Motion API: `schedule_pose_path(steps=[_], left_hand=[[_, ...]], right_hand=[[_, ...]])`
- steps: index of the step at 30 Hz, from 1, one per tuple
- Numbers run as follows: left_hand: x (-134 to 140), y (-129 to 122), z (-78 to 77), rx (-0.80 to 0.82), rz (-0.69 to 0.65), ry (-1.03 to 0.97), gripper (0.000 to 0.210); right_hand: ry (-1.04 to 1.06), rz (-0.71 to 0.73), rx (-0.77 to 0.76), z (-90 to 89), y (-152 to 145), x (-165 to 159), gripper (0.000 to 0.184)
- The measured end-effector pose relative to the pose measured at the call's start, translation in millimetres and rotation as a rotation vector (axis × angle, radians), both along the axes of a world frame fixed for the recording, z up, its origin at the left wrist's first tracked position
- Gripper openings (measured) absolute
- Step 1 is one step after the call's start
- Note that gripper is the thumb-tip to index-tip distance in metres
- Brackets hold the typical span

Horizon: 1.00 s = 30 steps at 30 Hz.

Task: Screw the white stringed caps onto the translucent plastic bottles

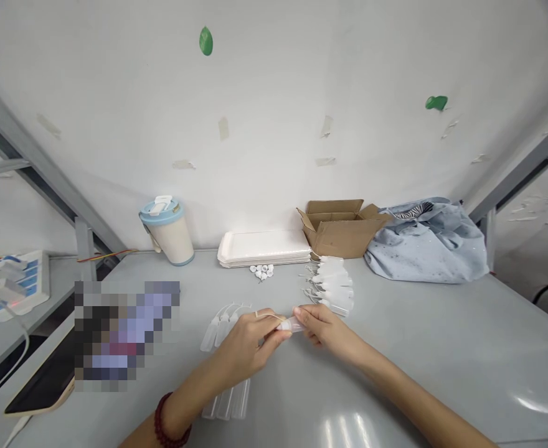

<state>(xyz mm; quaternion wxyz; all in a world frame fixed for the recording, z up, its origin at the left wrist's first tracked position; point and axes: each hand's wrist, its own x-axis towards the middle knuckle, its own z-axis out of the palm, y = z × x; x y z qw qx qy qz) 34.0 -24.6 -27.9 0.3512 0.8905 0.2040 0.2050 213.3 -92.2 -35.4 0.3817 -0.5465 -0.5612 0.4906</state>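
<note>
Above the middle of the grey table, both hands meet on one small clear plastic tube. My left hand pinches its white cap, from which a thin pale cord runs back over the fingers. The other end of the tube is gripped by my right hand, which hides part of it. Beside my left hand lie several capped tubes with cords. Several uncapped clear tubes are partly covered by my left forearm. Behind my right hand is a row of white-corded tubes.
A pile of white caps lies before a stack of white padded envelopes. Farther right are an open cardboard box and a light blue cloth bag. On the left stand a lidded cup, a dark-screened device and a power strip.
</note>
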Motion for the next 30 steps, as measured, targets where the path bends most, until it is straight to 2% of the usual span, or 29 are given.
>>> schedule_pose_path(steps=[5,8,10,12,15,18,20,23,25,27,30], left_hand=[[0.4,3.1,4.4,-0.415,0.082,0.056,0.039],[-0.5,1.2,4.8,-0.525,0.068,0.065,0.04],[-0.7,-0.5,4.9,-0.538,0.064,0.054,0.041],[-0.4,-2.0,5.1,-0.482,0.069,0.047,0.042],[1.3,-3.7,5.2,-0.263,0.086,0.033,0.041],[3.8,-5.6,4.3,0.014,0.089,-0.017,0.039],[5.6,-7.7,4.2,0.127,0.056,-0.066,0.035],[8.3,-11.2,7.4,0.141,-0.001,-0.132,0.028],[9.9,-11.5,11.5,0.099,-0.001,-0.154,0.026],[10.9,-7.2,15.5,0.057,0.032,-0.158,0.026],[11.6,11.1,17.1,0.072,0.132,-0.059,0.029]], right_hand=[[-0.302,-0.071,0.345,4.9,-5.7,-5.4,0.036],[-0.372,-0.063,0.448,3.9,-8.6,-5.5,0.03],[-0.414,-0.044,0.48,3.1,-9.3,-4.6,0.028],[-0.432,-0.023,0.5,3.8,-9.2,-3.8,0.028],[-0.353,-0.003,0.467,7.2,-8.4,-2.3,0.032],[-0.175,0.029,0.327,8.9,-7.1,1.8,0.037],[-0.01,0.063,0.186,7.5,-6.0,5.5,0.041],[0.198,0.101,0.007,4.0,-4.9,8.2,0.046],[0.231,0.086,-0.036,3.5,-4.6,7.3,0.047],[0.165,0.053,-0.014,5.4,-4.2,6.2,0.046],[-0.127,-0.032,0.159,10.9,-0.5,11.1,0.042]])
